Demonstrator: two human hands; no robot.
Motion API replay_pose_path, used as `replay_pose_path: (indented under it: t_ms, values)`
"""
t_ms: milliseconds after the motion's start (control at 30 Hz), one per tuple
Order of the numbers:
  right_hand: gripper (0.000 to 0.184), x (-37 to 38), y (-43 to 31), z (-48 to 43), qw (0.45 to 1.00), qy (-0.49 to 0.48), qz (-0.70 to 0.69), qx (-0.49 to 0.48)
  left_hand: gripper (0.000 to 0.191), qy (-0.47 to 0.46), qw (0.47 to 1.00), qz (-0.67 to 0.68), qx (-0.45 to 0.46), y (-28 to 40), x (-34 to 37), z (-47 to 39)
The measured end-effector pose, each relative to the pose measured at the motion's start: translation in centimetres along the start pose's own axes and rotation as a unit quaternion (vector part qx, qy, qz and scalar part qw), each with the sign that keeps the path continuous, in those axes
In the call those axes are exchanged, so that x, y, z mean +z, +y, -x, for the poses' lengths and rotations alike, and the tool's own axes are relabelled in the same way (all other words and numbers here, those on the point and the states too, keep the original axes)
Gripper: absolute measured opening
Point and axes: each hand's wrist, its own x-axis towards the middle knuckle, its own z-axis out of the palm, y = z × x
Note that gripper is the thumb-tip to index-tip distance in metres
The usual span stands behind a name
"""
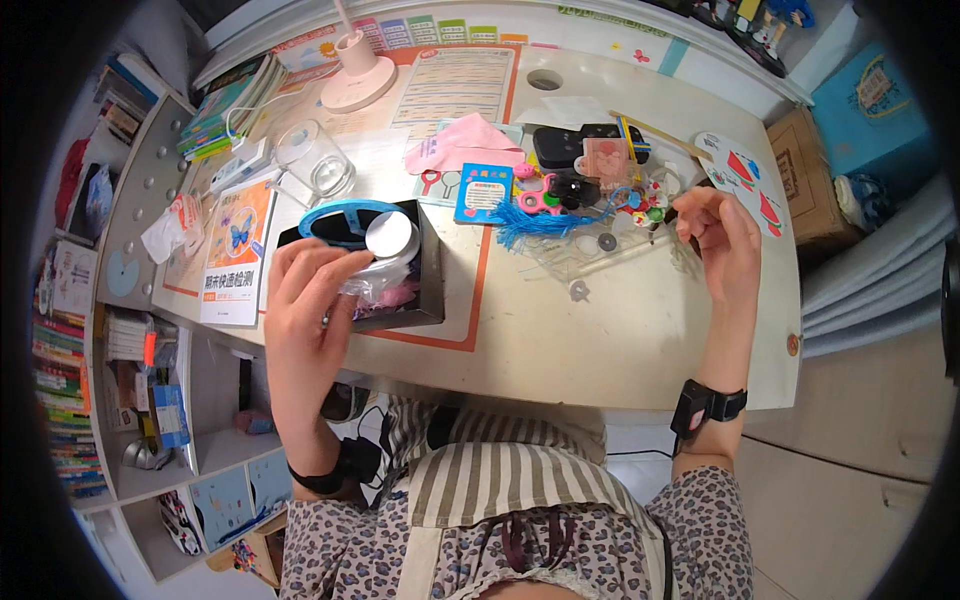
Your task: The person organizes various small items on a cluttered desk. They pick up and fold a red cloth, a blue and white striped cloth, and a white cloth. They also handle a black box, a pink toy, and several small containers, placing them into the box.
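My left hand [311, 289] is over the near left side of a black box [431, 277], thumb and fingers bent beside a crumpled clear plastic bag [379, 281]. Whether it grips the bag, I cannot tell. In the box are a white round-lidded container [392, 234], a blue ring-shaped spool [349, 214] and something pink under the plastic. My right hand [720, 240] hovers at the right end of a pile of trinkets, its fingers loosely curled and apart, with nothing visible in them. Nearby lie a pink fidget spinner [534, 201], a blue tassel [536, 225] and a clear plastic case [600, 255].
A glass jar [315, 161] and a workbook [236, 255] are left of the box. Farther back are a pink lamp base [358, 82], stacked books [229, 109], a pink cloth [469, 142] and a black case [559, 146]. A watermelon-print fan [739, 176] lies at right.
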Motion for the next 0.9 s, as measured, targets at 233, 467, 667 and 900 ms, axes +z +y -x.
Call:
replay_pose_path:
  t_ms: [233, 467, 667, 900]
  values:
    - [0.026, -1.9, 2.1, -0.9, 0.996, 0.083, 0.023, 0.021, 0.03, -0.092, 0.996, 0.011, -0.018, -1.3, 1.4, 0.1]
    - [0.014, 1.6, 5.3, -1.2, 0.926, -0.06, 0.364, -0.076, 0.029, -0.209, 0.974, 0.09, 0.006, -3.8, 1.2, -0.1]
    - [0.019, 4.4, 6.8, -1.4, 0.771, -0.149, 0.588, -0.195, 0.019, -0.319, 0.937, 0.142, 0.014, -3.0, 0.3, -1.1]
    - [0.015, 5.6, 5.1, -2.4, 0.737, -0.138, 0.643, -0.153, 0.032, -0.266, 0.952, 0.142, 0.044, -3.2, 1.2, -0.4]
